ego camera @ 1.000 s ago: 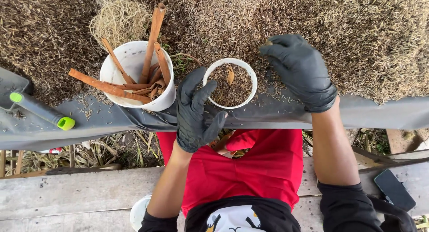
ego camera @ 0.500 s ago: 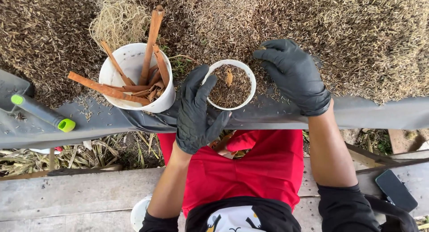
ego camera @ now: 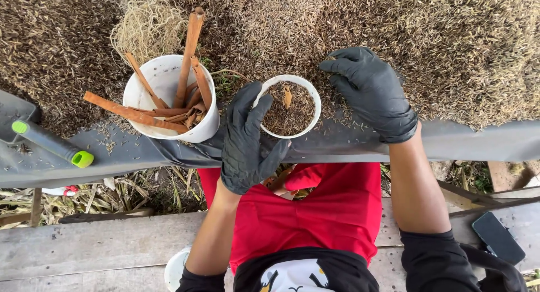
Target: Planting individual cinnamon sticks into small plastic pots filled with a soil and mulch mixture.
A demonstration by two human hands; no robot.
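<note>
The small round white plastic bowl (ego camera: 289,106), filled with dry brown husky seeds and one curled leaf scrap, sat at the near edge of the surface, on the grey sheet (ego camera: 478,140) that hung over that edge. The left hand (ego camera: 247,140), in a black matte rubber glove, cupped the bowl's left rim, its fingers (ego camera: 247,100) spread and curved along the wall, thumb stretched beneath the near side. The right hand (ego camera: 371,92), gloved the same, lay palm down just right of the bowl on the coarse carpet of dried seed (ego camera: 450,50), its fingers (ego camera: 337,64) slightly apart and bent, gripping nothing that showed. Left of the bowl stood a larger white plastic tub (ego camera: 169,95) holding long rust-brown bark strips (ego camera: 188,55), rough and curled. A tangle of pale straw-like fibre (ego camera: 143,27) lay behind it. Near the left edge rested a grey tool with a green cap (ego camera: 53,143).
</note>
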